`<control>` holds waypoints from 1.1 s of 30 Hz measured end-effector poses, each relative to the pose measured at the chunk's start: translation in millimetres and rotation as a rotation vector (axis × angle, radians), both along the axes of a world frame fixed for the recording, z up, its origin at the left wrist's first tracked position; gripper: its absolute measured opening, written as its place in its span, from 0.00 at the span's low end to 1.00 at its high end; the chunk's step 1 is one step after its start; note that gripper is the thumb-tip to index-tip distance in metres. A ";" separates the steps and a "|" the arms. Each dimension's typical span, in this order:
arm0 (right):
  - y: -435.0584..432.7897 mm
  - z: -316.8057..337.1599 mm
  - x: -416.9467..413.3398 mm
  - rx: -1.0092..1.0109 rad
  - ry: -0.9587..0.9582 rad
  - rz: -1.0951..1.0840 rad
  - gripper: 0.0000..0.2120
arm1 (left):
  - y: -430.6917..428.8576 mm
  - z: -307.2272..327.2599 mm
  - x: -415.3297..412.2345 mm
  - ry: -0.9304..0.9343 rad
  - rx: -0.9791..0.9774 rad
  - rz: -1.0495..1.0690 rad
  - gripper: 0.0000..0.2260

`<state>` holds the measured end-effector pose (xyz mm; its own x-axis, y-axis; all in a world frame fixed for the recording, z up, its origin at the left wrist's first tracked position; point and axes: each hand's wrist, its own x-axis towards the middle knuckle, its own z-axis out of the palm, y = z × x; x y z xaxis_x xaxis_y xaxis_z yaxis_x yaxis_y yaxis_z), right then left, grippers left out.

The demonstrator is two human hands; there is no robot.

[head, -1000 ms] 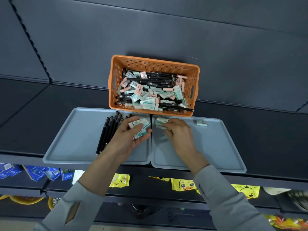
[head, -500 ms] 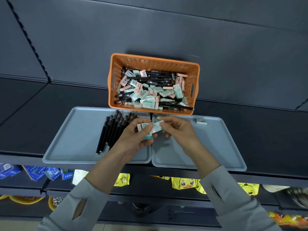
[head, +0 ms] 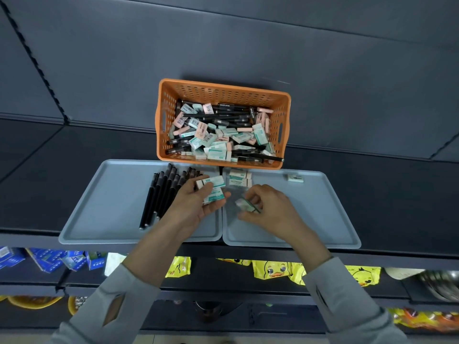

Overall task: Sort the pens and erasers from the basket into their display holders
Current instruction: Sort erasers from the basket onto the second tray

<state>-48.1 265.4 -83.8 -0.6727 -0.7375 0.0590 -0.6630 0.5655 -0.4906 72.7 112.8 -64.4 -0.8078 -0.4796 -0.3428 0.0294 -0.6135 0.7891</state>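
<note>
You face a dark shelf; behind it, dark wall panels; below its left end, blue packets; below its middle, yellow duck packets; below its right end, metal bowls.

This is a shop. A dark display shelf carries two grey trays and an orange basket heaped with boxed erasers and black pens. The shelf below holds rows of packaged goods: yellow packets with a duck print, blue packets, and metal bowls at the right.
</note>
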 end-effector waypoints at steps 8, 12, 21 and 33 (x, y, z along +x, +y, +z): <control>-16.6 -9.7 -10.4 -0.073 0.233 0.103 0.14 | 1.4 1.7 0.1 0.010 0.017 -0.059 0.11; -18.1 -18.7 -13.6 -0.173 0.331 0.046 0.12 | 2.4 -1.9 2.3 0.000 -0.110 -0.119 0.11; -18.4 19.2 -4.4 -0.553 -0.772 0.005 0.08 | 5.6 -6.3 -1.8 -0.069 -0.284 -0.156 0.12; 13.9 17.3 -29.7 -0.227 -0.297 -0.009 0.13 | -5.8 -8.4 -5.2 0.021 -0.137 -0.011 0.16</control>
<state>-77.8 279.4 -66.5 -0.6913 -0.7222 0.0217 -0.4683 0.4251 -0.7746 67.5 107.0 -72.8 -0.8197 -0.5116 -0.2577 0.0407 -0.5007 0.8647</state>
